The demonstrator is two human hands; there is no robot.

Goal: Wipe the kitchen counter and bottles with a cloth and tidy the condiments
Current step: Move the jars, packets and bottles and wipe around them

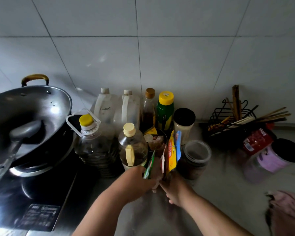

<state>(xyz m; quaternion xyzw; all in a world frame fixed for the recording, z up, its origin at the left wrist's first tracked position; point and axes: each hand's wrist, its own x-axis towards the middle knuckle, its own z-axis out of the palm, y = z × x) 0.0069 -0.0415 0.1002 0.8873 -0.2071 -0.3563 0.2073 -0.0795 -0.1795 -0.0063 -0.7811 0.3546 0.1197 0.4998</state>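
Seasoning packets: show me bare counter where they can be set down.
Bare counter lies between the clear jar and the purple jar, and nearer, up to the pink cloth. Crowded: the bottles behind the seasoning packets, stove at left.

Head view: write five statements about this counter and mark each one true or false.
1. The left hand and right hand both hold the packets. True.
2. The cloth is in the right hand. False: it lies on the counter, off to the right of both hands.
3. A utensil rests in the wok. True.
4. The green bottle has a black cap. False: its cap is yellow.
5. Chopsticks lie in the rack. True.
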